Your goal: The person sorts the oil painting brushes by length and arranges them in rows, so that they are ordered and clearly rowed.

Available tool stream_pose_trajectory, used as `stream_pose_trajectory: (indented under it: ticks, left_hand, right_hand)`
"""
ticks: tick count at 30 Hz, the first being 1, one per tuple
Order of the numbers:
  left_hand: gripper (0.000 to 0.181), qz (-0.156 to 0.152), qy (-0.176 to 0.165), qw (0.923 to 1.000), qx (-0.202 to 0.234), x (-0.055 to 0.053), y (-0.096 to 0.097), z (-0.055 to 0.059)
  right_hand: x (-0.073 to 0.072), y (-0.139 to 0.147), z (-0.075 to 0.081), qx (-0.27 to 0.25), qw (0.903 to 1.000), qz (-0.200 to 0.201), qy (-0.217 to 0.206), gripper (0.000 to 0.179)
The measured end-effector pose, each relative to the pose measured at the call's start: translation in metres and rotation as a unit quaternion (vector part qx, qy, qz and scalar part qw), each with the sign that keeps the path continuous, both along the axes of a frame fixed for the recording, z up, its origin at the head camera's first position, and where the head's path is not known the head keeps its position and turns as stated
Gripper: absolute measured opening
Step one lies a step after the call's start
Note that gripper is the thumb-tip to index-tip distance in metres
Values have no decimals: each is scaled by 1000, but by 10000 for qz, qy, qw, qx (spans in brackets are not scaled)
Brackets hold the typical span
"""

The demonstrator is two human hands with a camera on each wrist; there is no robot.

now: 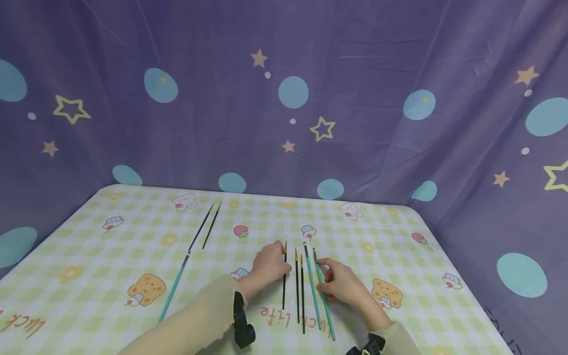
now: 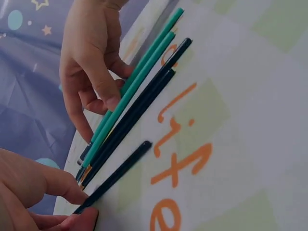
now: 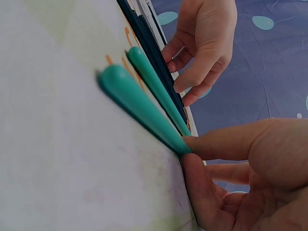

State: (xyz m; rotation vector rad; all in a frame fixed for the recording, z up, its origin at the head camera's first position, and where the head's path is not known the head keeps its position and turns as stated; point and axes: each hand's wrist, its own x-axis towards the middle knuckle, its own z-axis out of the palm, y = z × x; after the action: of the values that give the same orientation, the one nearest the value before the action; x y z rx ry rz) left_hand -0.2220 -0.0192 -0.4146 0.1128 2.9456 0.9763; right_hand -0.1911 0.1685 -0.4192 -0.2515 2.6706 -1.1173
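Note:
My left hand [image 1: 267, 268] pinches a short black paintbrush [image 1: 284, 291] between thumb and fingers, low over the cloth. In the left wrist view that black handle [image 2: 120, 172] comes out from between the fingertips. My right hand [image 1: 343, 283] pinches the outermost teal paintbrush [image 1: 327, 310], its rounded handle end [image 3: 122, 89] pointing away from the fingers in the right wrist view. Between the hands lie two black paintbrushes, one on the left [image 1: 298, 291] and one on the right [image 1: 303, 301], and a second teal paintbrush [image 1: 313, 291], roughly side by side, bristles toward the far edge.
Left of the hands lie two thin black paintbrushes, a left one [image 1: 201, 229] and a right one [image 1: 212, 226], with a teal paintbrush [image 1: 175, 285] nearer the front. A checked tablecloth [image 1: 355, 236] covers the table. A purple patterned curtain [image 1: 248, 118] hangs behind it.

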Motion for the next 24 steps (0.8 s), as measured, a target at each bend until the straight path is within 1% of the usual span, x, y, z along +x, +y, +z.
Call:
stream_pose_trajectory:
  ticks: [5, 11, 14, 18, 24]
  left_hand:
    - [27, -101, 174, 9992, -360, -1, -3, 2]
    - [28, -182, 171, 9980, -575, -1, -4, 4]
    - [27, -254, 213, 9976, -614, 0, -5, 6]
    - [25, -431, 266, 9966, -656, 0, -5, 8]
    - [25, -709, 158, 9957, -580, -6, -10, 4]
  right_hand:
    - [0, 0, -1, -5, 10000, -11, -16, 59]
    - [-1, 0, -1, 9, 10000, 7, 22, 59]
    - [-1, 0, 0, -7, 10000, -9, 6, 59]
    - [-2, 0, 0, -33, 10000, -21, 1, 60]
    - [-1, -1, 0, -4, 10000, -58, -26, 60]
